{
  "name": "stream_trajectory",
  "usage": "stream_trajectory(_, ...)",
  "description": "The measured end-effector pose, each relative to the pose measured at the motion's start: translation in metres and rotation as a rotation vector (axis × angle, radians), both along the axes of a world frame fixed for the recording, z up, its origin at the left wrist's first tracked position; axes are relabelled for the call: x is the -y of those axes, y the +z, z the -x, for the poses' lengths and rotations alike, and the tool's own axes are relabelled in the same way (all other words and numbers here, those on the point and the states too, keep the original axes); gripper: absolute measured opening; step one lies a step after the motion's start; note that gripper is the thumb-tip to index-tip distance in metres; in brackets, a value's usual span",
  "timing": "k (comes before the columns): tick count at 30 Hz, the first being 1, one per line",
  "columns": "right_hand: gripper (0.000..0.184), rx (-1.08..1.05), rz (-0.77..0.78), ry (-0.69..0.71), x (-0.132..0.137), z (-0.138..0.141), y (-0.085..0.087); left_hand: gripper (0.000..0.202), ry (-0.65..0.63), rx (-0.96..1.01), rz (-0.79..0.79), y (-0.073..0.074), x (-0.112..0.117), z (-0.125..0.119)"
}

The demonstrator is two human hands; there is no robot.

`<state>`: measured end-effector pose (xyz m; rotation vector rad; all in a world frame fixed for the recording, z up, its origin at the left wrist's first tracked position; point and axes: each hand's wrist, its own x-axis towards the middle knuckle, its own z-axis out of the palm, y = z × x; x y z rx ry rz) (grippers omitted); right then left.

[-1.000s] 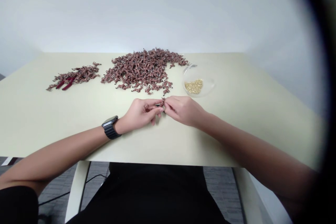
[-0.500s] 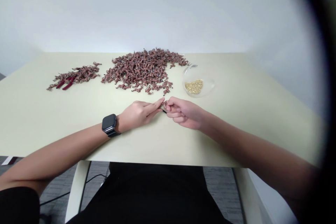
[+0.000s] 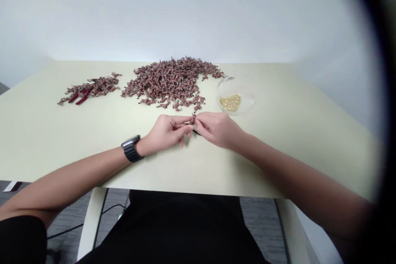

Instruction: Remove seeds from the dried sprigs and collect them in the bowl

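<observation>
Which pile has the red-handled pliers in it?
The smaller pile, with the pliers lying along its near edge; the larger pile shows none.

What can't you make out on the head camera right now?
Head view only:
The small reddish piece between the left hand and right hand: fingers hide most of it.
The pliers: the smaller heap hides their head.
The grains in the bowl: too small to identify.
</observation>
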<state>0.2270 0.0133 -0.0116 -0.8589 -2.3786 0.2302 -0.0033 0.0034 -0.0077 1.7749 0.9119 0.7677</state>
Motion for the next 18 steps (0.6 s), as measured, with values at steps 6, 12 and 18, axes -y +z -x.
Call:
stream_trajectory(6,0.021,-0.039,0.038,0.005,-0.001,0.001,-0.003,0.038,-0.035,-0.013,0.014,0.005,0.002,0.000)
stream_trajectory(12,0.027,-0.284,0.394,-0.078,0.008,0.012,0.003,0.031,0.000,-0.072,-0.176,0.001,0.004,0.001)
stream_trajectory(18,0.017,-0.687,1.367,-0.036,0.005,0.015,0.013,0.041,0.021,-0.246,-0.780,-0.011,-0.005,0.009)
